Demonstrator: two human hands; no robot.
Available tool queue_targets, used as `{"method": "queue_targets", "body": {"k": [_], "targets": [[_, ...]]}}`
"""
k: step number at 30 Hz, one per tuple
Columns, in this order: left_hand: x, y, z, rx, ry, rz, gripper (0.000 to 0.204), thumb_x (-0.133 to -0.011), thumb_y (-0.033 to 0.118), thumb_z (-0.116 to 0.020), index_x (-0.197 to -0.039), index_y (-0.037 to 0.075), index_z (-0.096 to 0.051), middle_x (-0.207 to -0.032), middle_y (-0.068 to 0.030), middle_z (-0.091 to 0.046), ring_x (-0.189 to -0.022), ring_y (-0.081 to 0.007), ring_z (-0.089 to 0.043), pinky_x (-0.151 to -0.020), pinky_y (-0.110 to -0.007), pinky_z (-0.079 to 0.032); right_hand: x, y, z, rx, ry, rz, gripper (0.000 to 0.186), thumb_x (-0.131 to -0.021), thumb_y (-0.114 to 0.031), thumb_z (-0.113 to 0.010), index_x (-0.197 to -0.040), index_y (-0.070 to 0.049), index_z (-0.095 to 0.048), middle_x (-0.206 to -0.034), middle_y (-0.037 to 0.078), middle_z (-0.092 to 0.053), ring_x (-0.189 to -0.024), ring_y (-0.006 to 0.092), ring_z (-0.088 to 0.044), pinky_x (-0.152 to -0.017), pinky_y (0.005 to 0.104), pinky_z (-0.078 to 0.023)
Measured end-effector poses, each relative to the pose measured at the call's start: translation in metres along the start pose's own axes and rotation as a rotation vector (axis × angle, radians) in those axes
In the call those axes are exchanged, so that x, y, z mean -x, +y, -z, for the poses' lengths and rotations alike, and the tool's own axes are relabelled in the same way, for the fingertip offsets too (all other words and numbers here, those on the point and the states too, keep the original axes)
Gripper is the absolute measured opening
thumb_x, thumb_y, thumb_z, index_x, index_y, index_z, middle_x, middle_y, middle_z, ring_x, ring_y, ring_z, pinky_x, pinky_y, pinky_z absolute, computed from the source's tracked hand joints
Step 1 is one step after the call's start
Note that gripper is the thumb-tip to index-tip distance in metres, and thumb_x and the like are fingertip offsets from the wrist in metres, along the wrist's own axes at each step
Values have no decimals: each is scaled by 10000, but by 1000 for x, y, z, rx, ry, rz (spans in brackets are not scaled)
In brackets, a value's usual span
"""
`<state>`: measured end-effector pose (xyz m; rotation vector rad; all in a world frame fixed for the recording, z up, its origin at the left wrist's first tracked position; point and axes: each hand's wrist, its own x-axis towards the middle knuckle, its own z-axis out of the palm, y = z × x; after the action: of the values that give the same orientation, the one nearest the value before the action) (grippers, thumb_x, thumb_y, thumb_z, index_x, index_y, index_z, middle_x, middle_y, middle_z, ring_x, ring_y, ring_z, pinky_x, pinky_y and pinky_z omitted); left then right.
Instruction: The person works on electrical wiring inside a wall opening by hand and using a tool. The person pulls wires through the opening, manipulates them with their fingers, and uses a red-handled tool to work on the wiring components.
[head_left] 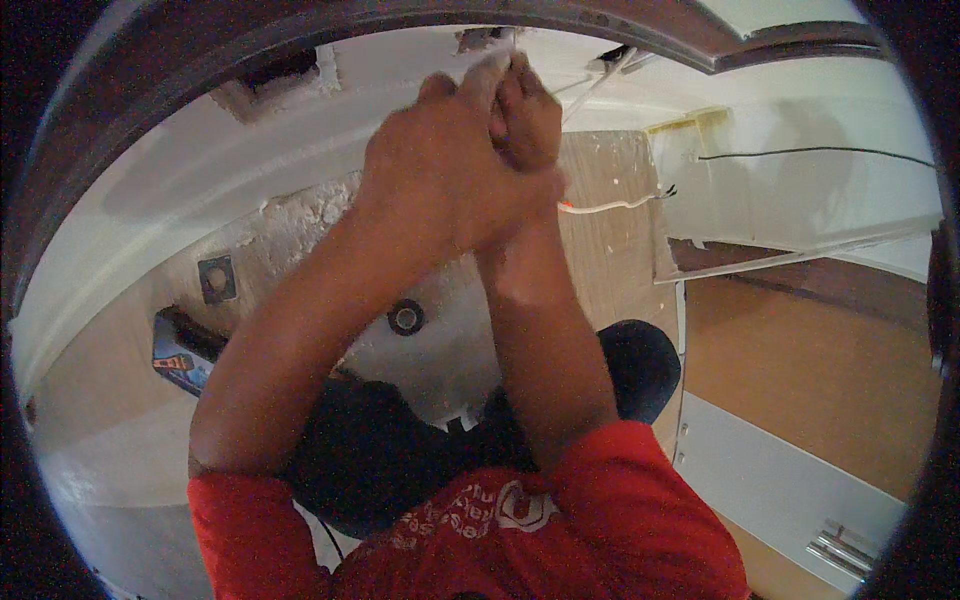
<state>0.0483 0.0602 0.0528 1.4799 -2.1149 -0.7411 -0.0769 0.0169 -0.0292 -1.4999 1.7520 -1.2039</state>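
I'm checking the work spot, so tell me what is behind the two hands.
Around the left hand and right hand a pale surface shows, with a wood-grain panel to the right. What lies directly behind them is covered.

A ring (405, 317) is framed between the forearms (548, 335). A wire (615, 206) is seen right of the right hand (533, 118), with a cable (820, 150) farther right.

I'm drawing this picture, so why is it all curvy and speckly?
In the head view, the fisheye lens rounds the picture, seemingly bowing the dark trim; grain speckles it there, and the left hand looks soft; a shadow dims the white panel.
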Motion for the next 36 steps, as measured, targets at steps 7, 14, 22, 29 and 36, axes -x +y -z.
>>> {"method": "queue_targets", "body": {"k": [7,14,22,29,36], "targets": [[-17,-11,8,-40,-52,-54,826,-653,436,-697,-1340,34,-478,-1024,-273,-622,-934,-411,-644,-858,-463,-520,-3,29,-34,-1019,-122,25,279,-973,-294,-457,-1025,-48,-576,-904,152,-636,-789,297,-633,-653,400,-495],[16,-24,8,201,-6,-75,939,-591,452,-793,-1355,23,-455,-1135,-245,-594,-1061,-397,-591,-955,-435,-464,35,-37,-28,-46,198,14,228,-907,-187,-485,-961,14,-578,-875,222,-626,-805,419,-620,-675,500,-498],[0,-28,-9,135,148,-136,944,-585,358,-794,-1386,49,-404,-1206,-251,-543,-1106,-390,-566,-983,-418,-453,-9,-7,-58,-253,381,127,230,-884,-190,-530,-973,15,-583,-806,202,-619,-755,416,-621,-647,492,-499],[-16,-28,3,120,63,-111,895,-581,348,-776,-1374,77,-461,-1174,-258,-560,-1077,-400,-585,-970,-419,-467,2,-18,-58,-105,482,38,244,-874,-220,-566,-993,-9,-591,-793,179,-626,-726,396,-626,-627,477,-503],[-19,-30,-3,113,53,-154,873,-581,359,-772,-1348,49,-491,-1144,-270,-585,-1070,-400,-596,-972,-416,-467,9,-18,-53,-71,506,26,251,-872,-232,-580,-1006,-20,-594,-790,164,-630,-713,378,-632,-612,465,-508]]}}
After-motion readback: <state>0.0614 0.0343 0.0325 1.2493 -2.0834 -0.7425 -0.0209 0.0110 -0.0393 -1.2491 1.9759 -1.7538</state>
